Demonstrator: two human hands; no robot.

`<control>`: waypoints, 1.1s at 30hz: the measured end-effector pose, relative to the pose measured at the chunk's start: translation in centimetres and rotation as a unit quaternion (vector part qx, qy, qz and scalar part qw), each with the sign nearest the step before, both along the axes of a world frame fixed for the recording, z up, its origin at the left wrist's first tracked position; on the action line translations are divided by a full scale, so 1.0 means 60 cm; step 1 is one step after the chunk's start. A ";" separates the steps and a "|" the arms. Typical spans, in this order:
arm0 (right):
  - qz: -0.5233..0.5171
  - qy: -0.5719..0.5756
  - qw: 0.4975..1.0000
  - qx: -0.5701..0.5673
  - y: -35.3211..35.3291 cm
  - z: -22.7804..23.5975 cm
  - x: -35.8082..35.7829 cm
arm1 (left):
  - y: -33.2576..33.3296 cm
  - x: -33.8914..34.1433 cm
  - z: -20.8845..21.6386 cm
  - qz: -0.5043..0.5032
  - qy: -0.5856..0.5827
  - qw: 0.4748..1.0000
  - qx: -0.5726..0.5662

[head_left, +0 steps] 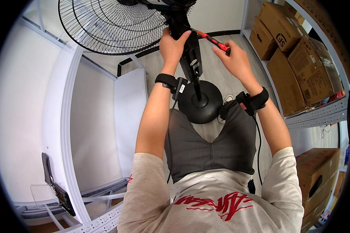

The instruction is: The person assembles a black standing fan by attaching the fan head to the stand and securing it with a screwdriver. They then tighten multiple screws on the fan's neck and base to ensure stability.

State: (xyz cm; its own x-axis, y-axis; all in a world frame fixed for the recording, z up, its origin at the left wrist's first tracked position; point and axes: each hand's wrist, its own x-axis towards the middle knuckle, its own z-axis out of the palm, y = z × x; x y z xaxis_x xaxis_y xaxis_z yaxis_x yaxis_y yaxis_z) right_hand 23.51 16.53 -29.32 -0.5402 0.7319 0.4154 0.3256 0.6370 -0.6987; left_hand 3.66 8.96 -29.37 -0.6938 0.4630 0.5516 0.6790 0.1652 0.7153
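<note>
A black pedestal fan stands in front of me, its round wire grille (pixel 111 25) at the upper left and its round base (pixel 200 103) on the floor between my feet. With fingers wrapped round it, my left hand (pixel 172 46) grips the fan's neck (pixel 179 24) just below the head. My right hand (pixel 234 58) is closed on the handle end of a red and black screwdriver (pixel 214 41). The screwdriver slants up to the left, and its tip points at the side of the neck. Whether the tip touches a screw is too small to tell.
Cardboard boxes (pixel 284 27) fill a grey metal shelf on the right. Another carton (pixel 317 174) stands at the lower right. White shelving (pixel 130 116) runs along the left. Black straps with small boxes and cables (pixel 256 141) are on both my wrists.
</note>
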 end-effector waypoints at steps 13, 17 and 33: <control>0.011 0.005 1.000 -0.012 -0.006 0.014 -0.002 | 0.001 -0.003 -0.002 -0.001 -0.009 1.000 -0.001; 0.011 -0.049 0.996 -0.073 -0.006 0.030 -0.002 | 0.000 -0.001 0.000 0.007 -0.002 1.000 -0.003; -0.002 -0.095 0.995 -0.024 -0.015 0.034 -0.008 | -0.004 0.008 0.007 0.006 -0.011 1.000 -0.009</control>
State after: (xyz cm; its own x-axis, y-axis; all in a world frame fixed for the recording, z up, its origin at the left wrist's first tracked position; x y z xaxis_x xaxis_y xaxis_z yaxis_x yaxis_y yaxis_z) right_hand 23.03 15.63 -27.26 -0.6027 0.7508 0.2705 0.4571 0.6026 -0.6542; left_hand 4.12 8.70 -28.95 -0.7116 0.4642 0.5274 0.6604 0.1857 0.7276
